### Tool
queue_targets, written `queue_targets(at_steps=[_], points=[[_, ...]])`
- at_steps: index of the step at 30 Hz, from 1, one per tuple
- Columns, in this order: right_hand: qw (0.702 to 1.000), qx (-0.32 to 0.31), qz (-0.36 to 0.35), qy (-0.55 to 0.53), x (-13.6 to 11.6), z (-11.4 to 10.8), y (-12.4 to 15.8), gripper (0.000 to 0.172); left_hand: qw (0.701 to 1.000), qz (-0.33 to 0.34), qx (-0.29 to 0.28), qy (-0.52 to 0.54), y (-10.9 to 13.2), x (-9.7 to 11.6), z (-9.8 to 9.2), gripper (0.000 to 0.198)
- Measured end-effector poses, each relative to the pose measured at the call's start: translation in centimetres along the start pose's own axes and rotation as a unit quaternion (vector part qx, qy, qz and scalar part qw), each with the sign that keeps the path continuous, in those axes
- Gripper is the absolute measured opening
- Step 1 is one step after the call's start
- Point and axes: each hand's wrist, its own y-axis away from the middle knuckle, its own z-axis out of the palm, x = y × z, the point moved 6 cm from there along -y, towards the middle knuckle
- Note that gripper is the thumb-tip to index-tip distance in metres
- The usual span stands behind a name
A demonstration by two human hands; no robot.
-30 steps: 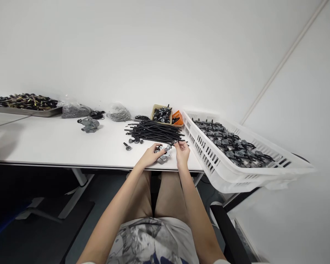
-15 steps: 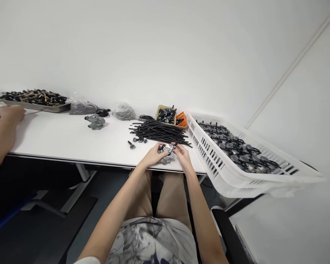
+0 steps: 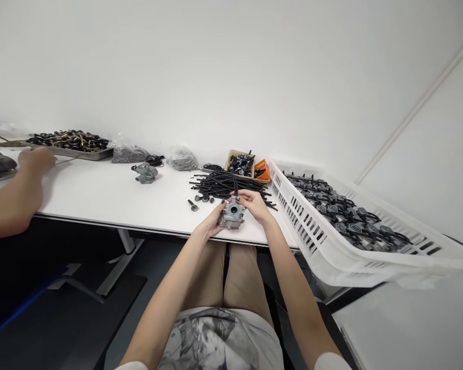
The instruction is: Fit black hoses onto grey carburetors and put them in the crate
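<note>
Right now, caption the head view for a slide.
Left hand and right hand hold a grey part at the table edge, beside black tubes and a white crate.

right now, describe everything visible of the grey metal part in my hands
The grey metal part is a silvery casting with a round opening facing the camera and a short black piece standing from its top. It is upright at the white table edge; the left hand cups its left side, the right hand touches its top.
</note>
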Motion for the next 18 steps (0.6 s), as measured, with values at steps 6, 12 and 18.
queue_targets(at_steps=[6, 12, 18], points=[[0.937, 0.109, -0.014, 0.332, 3.4, -3.3, -4.1, 0.023, 0.99, 0.006, 0.114, 0.082, 0.3, 1.3, -1.0, 0.056], [0.797, 0.052, 0.018, 0.601, 5.9, -2.5, -3.8, 0.025, 0.98, 0.011, 0.145, 0.135, 0.9, 1.8, -1.0, 0.057], [0.774, 0.049, 0.009, 0.632, 5.7, -2.0, -3.8, 0.028, 0.981, 0.014, 0.144, 0.13, 0.9, 1.8, -0.9, 0.057]])
